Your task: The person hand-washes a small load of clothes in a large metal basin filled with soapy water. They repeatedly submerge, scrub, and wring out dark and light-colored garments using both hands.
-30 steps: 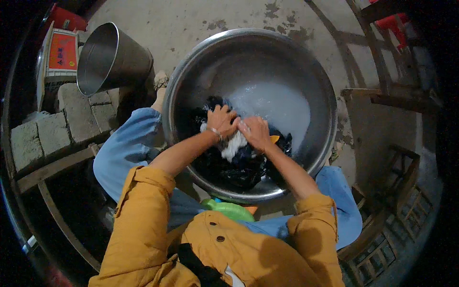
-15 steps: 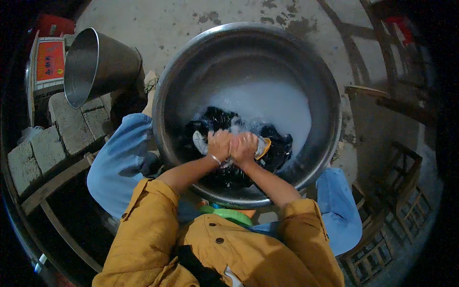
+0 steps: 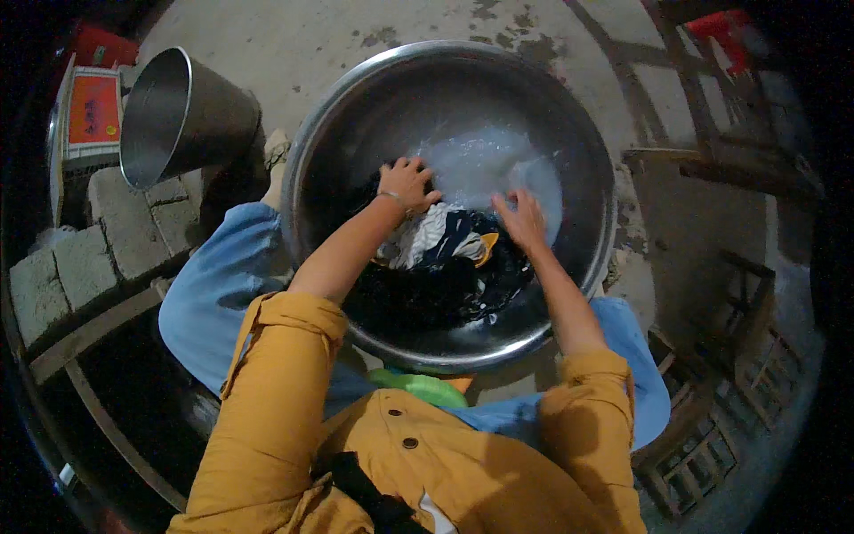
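A large round metal basin [image 3: 356, 89] stands between my knees, with cloudy soapy water [image 3: 476, 160] pooled toward its far side. Wet dark clothes [image 3: 418, 294] lie heaped in its near half. On top of them rests a bunched piece of clothing [image 3: 431, 233], light grey and navy with a bit of yellow. My left hand [image 3: 407, 182], a bracelet at the wrist, spreads its fingers over the far left edge of the heap. On the right, my right hand [image 3: 523, 220] has its fingers apart at the edge of the water, beside the clothes. Neither hand grips anything.
A metal bucket [image 3: 200, 116] lies tilted at the left, next to grey blocks [image 3: 124, 222] and a red-and-white box [image 3: 93, 107]. Something bright green [image 3: 418, 388] sits below the basin's near rim. Wooden frames [image 3: 712, 454] stand at the lower right.
My hands were together, gripping the bunched light clothing. They have let go and moved apart and farther away, the left to the left, the right to the right.
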The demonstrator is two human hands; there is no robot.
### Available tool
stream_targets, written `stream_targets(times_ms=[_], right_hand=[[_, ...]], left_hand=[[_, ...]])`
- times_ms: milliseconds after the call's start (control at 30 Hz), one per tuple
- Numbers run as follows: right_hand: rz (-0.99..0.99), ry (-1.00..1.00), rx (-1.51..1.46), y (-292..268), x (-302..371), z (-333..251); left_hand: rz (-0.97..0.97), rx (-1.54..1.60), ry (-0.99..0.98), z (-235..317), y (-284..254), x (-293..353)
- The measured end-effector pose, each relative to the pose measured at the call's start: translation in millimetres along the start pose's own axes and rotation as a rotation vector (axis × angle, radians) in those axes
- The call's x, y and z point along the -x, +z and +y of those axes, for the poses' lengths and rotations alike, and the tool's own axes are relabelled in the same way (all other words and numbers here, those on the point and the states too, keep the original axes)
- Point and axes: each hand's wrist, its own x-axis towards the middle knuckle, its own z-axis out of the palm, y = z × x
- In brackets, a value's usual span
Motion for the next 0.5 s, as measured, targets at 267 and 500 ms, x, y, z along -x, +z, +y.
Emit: stream_targets(times_ms=[267,500], right_hand=[[0.034,0.205,-0.406,68,58,58],[0.146,-0.223,-0.269,-8,-30,-51]], left_hand=[[-0.390,0.233,-0.198,-3,11,31],[-0.643,0.572,-0.148,-19,47,68]])
